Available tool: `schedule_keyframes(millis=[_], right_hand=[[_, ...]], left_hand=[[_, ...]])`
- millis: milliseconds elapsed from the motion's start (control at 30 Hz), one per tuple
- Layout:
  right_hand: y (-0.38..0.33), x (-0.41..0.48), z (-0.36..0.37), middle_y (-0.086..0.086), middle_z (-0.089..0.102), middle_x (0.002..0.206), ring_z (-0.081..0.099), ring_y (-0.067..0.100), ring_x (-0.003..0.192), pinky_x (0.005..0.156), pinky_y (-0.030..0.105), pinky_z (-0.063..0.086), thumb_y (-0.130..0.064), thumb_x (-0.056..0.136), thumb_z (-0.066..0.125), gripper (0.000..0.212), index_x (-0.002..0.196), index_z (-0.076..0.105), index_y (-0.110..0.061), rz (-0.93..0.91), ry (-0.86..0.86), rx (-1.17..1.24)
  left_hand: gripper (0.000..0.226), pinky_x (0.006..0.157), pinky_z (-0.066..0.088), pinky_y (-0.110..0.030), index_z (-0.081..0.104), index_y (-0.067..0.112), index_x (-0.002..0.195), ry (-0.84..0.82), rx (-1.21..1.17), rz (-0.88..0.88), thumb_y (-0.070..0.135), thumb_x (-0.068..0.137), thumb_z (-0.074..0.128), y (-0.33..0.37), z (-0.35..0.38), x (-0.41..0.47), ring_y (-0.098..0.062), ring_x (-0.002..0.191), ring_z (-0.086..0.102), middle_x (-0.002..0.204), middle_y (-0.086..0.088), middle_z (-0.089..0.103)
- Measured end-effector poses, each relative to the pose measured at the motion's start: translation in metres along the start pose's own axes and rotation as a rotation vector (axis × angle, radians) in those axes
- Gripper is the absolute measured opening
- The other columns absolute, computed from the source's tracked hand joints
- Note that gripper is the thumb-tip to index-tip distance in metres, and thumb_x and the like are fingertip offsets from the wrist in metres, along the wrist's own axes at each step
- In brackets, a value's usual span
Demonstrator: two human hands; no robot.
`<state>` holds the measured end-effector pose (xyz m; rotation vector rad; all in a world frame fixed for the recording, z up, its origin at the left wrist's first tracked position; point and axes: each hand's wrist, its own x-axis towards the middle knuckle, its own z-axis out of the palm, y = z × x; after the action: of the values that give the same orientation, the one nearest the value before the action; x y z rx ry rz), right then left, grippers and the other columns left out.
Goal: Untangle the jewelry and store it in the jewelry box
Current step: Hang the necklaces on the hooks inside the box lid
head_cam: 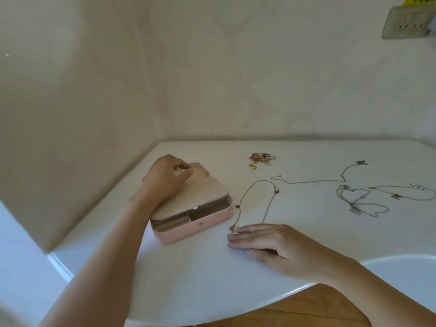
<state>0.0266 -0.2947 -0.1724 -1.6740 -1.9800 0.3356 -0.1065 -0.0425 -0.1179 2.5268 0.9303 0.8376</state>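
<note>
A pink jewelry box (pixel 203 224) sits on the white table, its lid (pixel 200 197) partly lowered with beige compartments showing at the front. My left hand (pixel 168 177) rests curled on the lid's far corner. A dark chain necklace (pixel 256 204) lies in a loop right of the box. My right hand (pixel 269 241) lies flat on the table, fingers apart, fingertips at the loop's near end. Several silver necklaces (pixel 358 201) are spread out at the right, one thin chain (pixel 316 181) stretched toward the middle.
A small tangle of colourful jewelry (pixel 260 159) lies near the back of the table (pixel 188 279). The walls meet in a corner behind the box. The table's curved front edge runs under my right wrist, with wooden floor (pixel 306 312) below. A wall socket (pixel 408 24) is at top right.
</note>
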Motion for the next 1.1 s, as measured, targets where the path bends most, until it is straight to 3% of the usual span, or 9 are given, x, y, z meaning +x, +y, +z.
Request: schedule_keyframes(millis=[67,167,333,467,533,667,800,1000,1100], right_hand=[[-0.002,-0.002,-0.002,-0.012,0.062,0.126,0.051,-0.005,0.121,0.102,0.018,0.041,-0.016,0.095,0.055,0.029,0.123,0.063,-0.022,0.038,0.064,0.171],[-0.007,-0.005,-0.013,0.002,0.074,0.099,0.069,0.012,0.095,0.080,0.023,0.055,-0.014,0.094,0.056,0.023,0.111,0.070,-0.020,0.185,0.149,0.445],[0.007,0.015,-0.039,-0.007,0.073,0.084,0.068,0.005,0.078,0.072,0.016,0.051,-0.003,0.090,0.060,0.022,0.094,0.074,-0.018,0.312,0.270,0.385],[0.041,0.052,-0.060,-0.013,0.069,0.102,0.062,0.008,0.098,0.084,0.021,0.048,-0.005,0.083,0.067,0.028,0.095,0.070,-0.030,0.409,0.225,0.149],[0.058,0.070,-0.067,-0.010,0.062,0.109,0.060,0.011,0.097,0.073,0.017,0.050,-0.011,0.080,0.072,0.031,0.104,0.066,-0.028,0.501,0.140,0.039],[0.082,0.087,-0.083,-0.005,0.055,0.087,0.052,0.007,0.071,0.057,0.018,0.037,-0.026,0.070,0.083,0.029,0.091,0.063,-0.021,0.661,0.068,-0.097],[0.098,0.095,-0.095,-0.005,0.059,0.072,0.054,0.010,0.067,0.062,0.024,0.041,-0.024,0.067,0.085,0.020,0.071,0.066,-0.019,0.687,0.107,-0.057],[0.107,0.103,-0.089,0.002,0.060,0.069,0.060,0.020,0.066,0.053,0.018,0.046,-0.019,0.078,0.076,0.016,0.077,0.068,-0.005,0.637,0.284,-0.085],[0.100,0.089,-0.101,0.007,0.065,0.067,0.061,0.017,0.052,0.057,0.028,0.051,-0.030,0.076,0.078,0.029,0.073,0.063,-0.006,0.696,0.204,-0.016]], left_hand=[[0.019,0.079,0.033,-0.013,0.068,0.029,0.102,-0.084,-0.021,0.102,0.038,0.088,0.059,0.014,0.005,-0.006,-0.007,0.101,0.051,0.103,0.013,0.058],[0.029,0.087,0.029,-0.019,0.063,0.033,0.113,-0.199,0.009,0.116,0.045,0.088,0.056,0.015,0.013,-0.006,-0.003,0.106,0.049,0.111,0.016,0.057],[0.027,0.081,0.032,-0.022,0.065,0.034,0.108,-0.240,0.027,0.027,0.048,0.090,0.051,0.004,0.012,-0.004,-0.004,0.097,0.051,0.101,0.021,0.059],[0.026,0.075,0.036,-0.022,0.066,0.033,0.104,-0.239,0.034,-0.027,0.049,0.090,0.050,0.003,0.013,-0.005,-0.008,0.095,0.055,0.099,0.012,0.064],[0.023,0.067,0.035,-0.019,0.066,0.033,0.100,-0.223,0.036,-0.037,0.047,0.091,0.050,0.004,0.014,-0.006,-0.007,0.090,0.055,0.096,0.012,0.063],[0.024,0.063,0.034,-0.014,0.067,0.030,0.101,-0.214,0.065,-0.028,0.045,0.092,0.050,0.005,0.014,-0.007,-0.007,0.085,0.055,0.092,0.012,0.061],[0.023,0.068,0.037,-0.018,0.067,0.029,0.099,-0.217,0.034,-0.005,0.044,0.091,0.051,0.002,0.017,-0.004,-0.006,0.087,0.058,0.093,0.012,0.064],[0.022,0.064,0.032,-0.008,0.067,0.031,0.099,-0.202,0.063,-0.002,0.044,0.091,0.051,0.002,0.018,-0.002,-0.003,0.086,0.055,0.089,0.016,0.060],[0.021,0.059,0.031,-0.007,0.066,0.032,0.100,-0.191,0.095,-0.004,0.044,0.092,0.050,0.004,0.018,-0.002,0.002,0.080,0.050,0.089,0.018,0.058]])
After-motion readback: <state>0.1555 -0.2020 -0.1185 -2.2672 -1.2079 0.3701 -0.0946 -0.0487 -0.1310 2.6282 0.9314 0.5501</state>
